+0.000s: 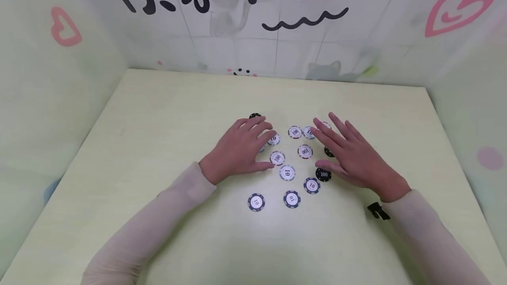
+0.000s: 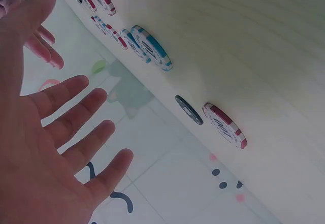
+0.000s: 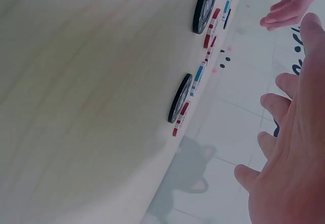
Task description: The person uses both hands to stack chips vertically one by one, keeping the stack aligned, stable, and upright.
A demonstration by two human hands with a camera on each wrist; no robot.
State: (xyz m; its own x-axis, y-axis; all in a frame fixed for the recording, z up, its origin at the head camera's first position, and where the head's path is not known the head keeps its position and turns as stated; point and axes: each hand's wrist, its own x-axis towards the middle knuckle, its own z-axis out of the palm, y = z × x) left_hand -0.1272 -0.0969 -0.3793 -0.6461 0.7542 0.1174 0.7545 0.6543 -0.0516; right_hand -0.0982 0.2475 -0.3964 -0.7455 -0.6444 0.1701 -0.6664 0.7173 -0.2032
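My left hand (image 1: 239, 148) hovers with fingers spread over the left side of a scatter of poker chips. A black chip (image 1: 255, 115) peeks out past its fingertips. A red-edged chip (image 2: 225, 125), which the hand covers in the head view, shows in the left wrist view. Fingers extended, my right hand (image 1: 356, 157) is held above the scatter's right side, its thumb over a black 100 chip (image 1: 324, 174). Both palms hold nothing. Between the hands lie red-edged 100 chips (image 1: 305, 151) and a light-blue 10 chip (image 1: 287, 173).
Nearer me lie dark-blue 10 chips (image 1: 292, 199), flat on the pale wooden table (image 1: 190, 241). A black strap piece (image 1: 378, 211) sticks out beside the right sleeve. Printed walls (image 1: 237, 52) with hearts and lettering enclose the table at the back and both sides.
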